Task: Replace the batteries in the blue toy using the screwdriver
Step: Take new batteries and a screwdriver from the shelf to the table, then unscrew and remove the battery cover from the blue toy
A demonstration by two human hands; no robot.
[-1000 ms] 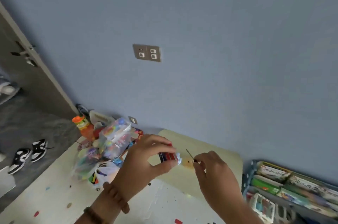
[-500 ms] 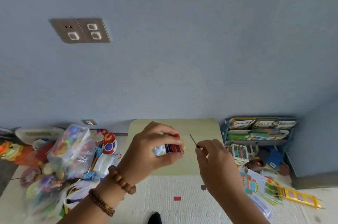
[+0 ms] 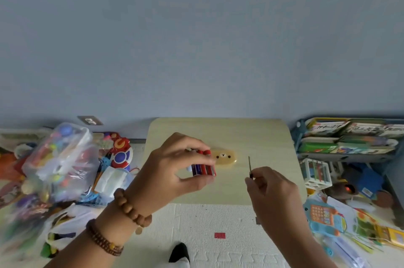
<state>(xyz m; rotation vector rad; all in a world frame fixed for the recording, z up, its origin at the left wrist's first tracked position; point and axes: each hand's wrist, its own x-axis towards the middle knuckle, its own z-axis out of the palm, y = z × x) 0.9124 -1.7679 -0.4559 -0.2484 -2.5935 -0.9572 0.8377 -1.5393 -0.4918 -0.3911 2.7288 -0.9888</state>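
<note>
My left hand [image 3: 175, 171] holds a bunch of red and dark blue batteries [image 3: 203, 166] between thumb and fingers, above the small beige table [image 3: 220, 136]. A bit of white and blue shows behind the batteries, perhaps part of the toy. My right hand [image 3: 271, 193] pinches a thin screwdriver [image 3: 249, 166], its shaft pointing up, to the right of the batteries and apart from them. A small yellow bear-faced case [image 3: 225, 157] lies on the table just behind the batteries.
A clear bag and a heap of colourful toys [image 3: 63, 160] lie on the left floor mat. On the right stand a blue book rack [image 3: 347, 136], a white toy crate [image 3: 317, 171] and a blue toy phone [image 3: 323, 219]. A blue wall rises behind.
The camera has swung right and down, so the table and book rack came into full view. Both hands keep their grips; the right hand with the screwdriver has drawn a little further from the batteries.
</note>
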